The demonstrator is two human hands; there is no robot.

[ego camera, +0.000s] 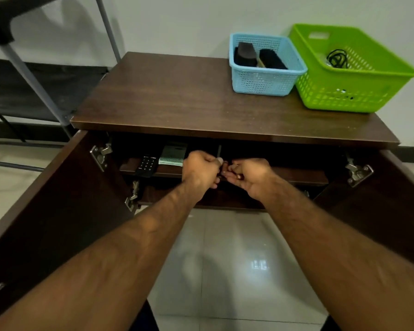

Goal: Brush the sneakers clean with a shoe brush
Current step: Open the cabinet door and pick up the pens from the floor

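With left hand (200,168) and right hand (248,174) in the open dark-brown wooden cabinet (46,199), fingers curled on a small brownish item (224,167) too dim to identify, locate the unseen sneakers before taking the black-bristled wooden shoe brush (271,59) from the light-blue perforated plastic basket (261,80) on the surface (177,96).

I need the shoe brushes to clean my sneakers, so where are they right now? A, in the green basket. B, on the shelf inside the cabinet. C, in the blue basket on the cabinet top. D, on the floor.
C: the dark-bristled shoe brushes lie in the blue basket on the cabinet top, while the green basket shows a black cord.
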